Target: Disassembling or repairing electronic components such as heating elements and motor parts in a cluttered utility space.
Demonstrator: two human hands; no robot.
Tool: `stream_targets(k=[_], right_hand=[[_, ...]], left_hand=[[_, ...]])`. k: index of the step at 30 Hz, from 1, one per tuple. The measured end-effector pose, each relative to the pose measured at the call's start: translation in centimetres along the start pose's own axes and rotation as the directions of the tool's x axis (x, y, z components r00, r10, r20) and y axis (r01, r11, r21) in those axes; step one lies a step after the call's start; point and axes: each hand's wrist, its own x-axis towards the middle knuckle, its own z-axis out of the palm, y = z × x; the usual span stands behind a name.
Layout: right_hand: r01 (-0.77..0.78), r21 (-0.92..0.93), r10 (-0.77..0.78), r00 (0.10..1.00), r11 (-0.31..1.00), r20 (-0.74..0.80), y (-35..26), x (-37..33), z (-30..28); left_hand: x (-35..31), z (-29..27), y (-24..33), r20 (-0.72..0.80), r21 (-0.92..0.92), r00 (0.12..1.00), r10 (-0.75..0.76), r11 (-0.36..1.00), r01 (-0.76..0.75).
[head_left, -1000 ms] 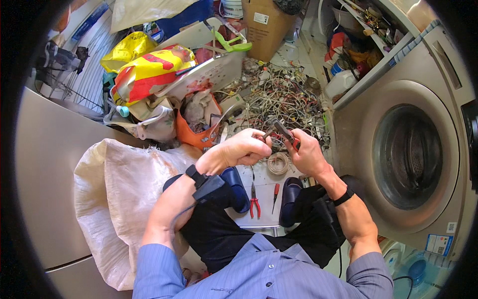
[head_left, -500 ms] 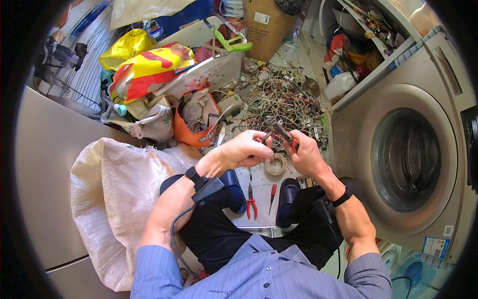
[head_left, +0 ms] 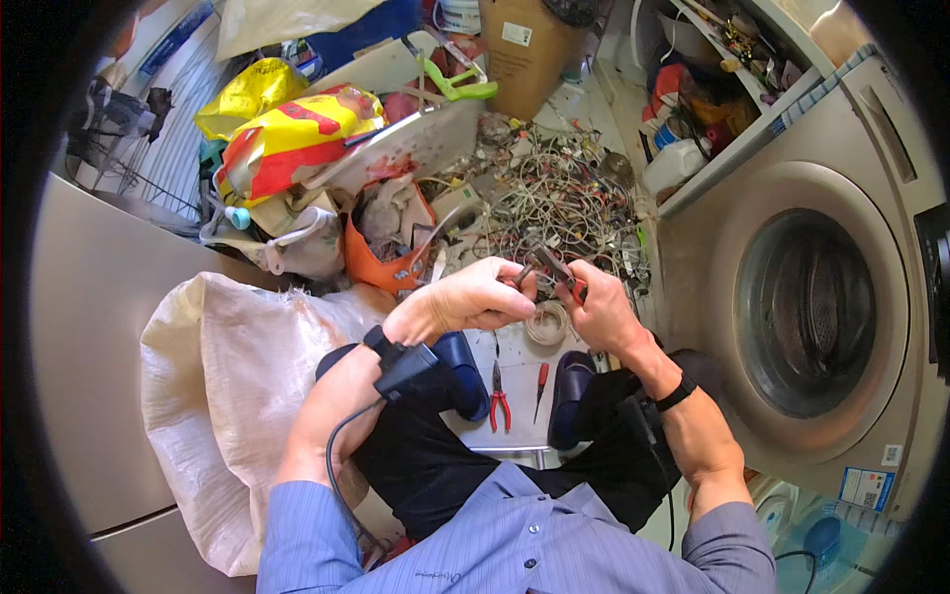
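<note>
My right hand (head_left: pixel 600 309) is closed round the red handles of a pair of pliers (head_left: pixel 554 264), whose dark jaws point up and to the left. Close beside the jaws, my left hand (head_left: pixel 487 295) pinches a small dark piece (head_left: pixel 524 275) between thumb and fingers; its kind is too small to make out. Whether the jaws grip that piece, I cannot tell. Below the hands, a coil of pale cable (head_left: pixel 547 325) lies on the floor. Between my feet lie a second pair of red-handled pliers (head_left: pixel 500 404) and a red-handled screwdriver (head_left: pixel 541 389).
A tangled heap of cables (head_left: pixel 564 193) covers the floor ahead. An orange bag (head_left: pixel 381 259) and a white tub (head_left: pixel 426 144) stand at the left, beyond a large whitish sack (head_left: pixel 237 396). To the right is a washing machine (head_left: pixel 693 297); a cardboard box (head_left: pixel 529 59) stands behind the heap.
Both hands and the pliers have shifted slightly to the left together. The grip of each hand looks the same, and the tools on the floor have not moved.
</note>
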Motion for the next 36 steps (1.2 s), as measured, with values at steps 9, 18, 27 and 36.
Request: stream_targets(k=[9,18,27,36], right_hand=[[0.116,-0.130,-0.131,0.984,0.985,-0.120,2.0,0.6,-0.4],[0.206,-0.217,-0.240,0.960,0.954,-0.146,1.9,0.2,-1.4],[0.280,-0.246,-0.312,0.945,0.928,-0.101,1.2,-0.4,-2.5],[0.196,-0.212,-0.230,0.962,0.957,-0.148,2.5,-0.4,-1.5]], left_hand=[[2.8,4.6,-2.9,-0.391,0.875,0.503,0.771,0.481,-0.057],[2.2,3.6,-1.4,-0.320,0.638,0.798,0.510,0.739,-0.215],[0.9,2.5,0.0,-0.101,0.511,0.967,0.234,0.846,-0.151],[3.0,3.9,-2.3,-0.328,0.877,0.655,0.681,0.476,-0.056]])
